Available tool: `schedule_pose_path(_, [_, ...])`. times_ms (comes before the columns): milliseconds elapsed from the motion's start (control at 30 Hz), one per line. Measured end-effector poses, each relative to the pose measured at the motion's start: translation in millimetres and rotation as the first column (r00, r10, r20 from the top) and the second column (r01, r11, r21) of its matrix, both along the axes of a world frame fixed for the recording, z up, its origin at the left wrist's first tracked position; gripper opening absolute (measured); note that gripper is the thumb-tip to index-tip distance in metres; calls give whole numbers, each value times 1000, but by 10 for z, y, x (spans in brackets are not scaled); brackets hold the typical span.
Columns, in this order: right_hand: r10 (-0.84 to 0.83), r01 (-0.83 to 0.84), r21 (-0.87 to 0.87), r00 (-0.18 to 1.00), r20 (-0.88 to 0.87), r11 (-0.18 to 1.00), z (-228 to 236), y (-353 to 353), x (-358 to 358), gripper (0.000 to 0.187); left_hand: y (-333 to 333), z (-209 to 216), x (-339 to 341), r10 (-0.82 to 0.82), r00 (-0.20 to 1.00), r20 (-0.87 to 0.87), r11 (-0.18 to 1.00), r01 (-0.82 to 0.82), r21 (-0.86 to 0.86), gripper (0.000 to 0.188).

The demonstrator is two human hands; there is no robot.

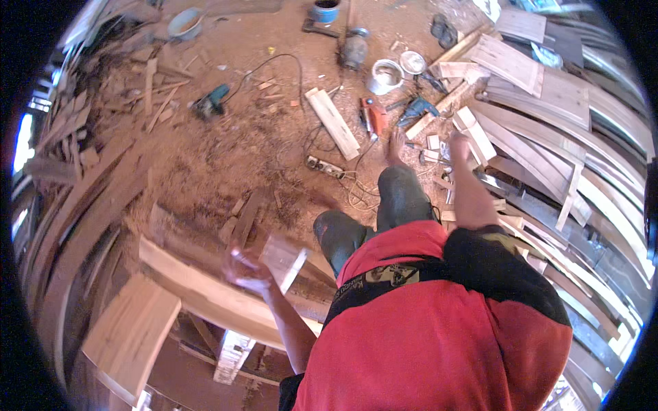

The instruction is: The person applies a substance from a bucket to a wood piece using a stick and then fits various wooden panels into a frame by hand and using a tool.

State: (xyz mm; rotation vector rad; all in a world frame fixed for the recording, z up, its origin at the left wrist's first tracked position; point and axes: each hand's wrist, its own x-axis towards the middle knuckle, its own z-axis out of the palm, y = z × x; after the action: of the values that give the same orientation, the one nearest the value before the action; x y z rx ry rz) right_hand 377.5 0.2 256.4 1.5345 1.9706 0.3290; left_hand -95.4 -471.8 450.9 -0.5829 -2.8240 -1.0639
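Lying near right hand (460, 146), pale, straight-edged board (478, 136)

This is a woodworking workshop: stacked planks (538, 99), power tools (374, 118) and a shavings-strewn floor (199, 161) show it.

Left hand (249, 271) near plank (216, 292), right hand (459, 147) near board (480, 139)

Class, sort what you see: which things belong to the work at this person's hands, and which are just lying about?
Likely in the work, judging by nearness:
- pale wood piece by the right hand; contact unclear
- pale board beside the blurred left hand

Probably just lying about:
- teal power tool
- orange tool
- white bucket
- light-blue basin
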Motion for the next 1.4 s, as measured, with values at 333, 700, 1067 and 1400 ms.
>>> schedule_pose_path(333, [-383,140,-512,830,-407,848,-682,698,2045,25,3050,-1664,2004,-378,745,550,869,491,-68,39])
schedule_pose_path(700, [42,-400,-198,517,-855,895,-2824,1952,-223,27,4012,-5962,1898,-126,761,636,889,371,-268,55])
schedule_pose_path(1067, [423,-465,-107,862,-280,879,-4898,3578,-1234,17,4768,-7965,1834,308,951,24,749,-227,-623,112])
schedule_pose_path(1400, [733,-730,128,628,-261,671,-4519,3748,-939,13,4505,-7556,933,-68,765,640,760,-376,530,78])
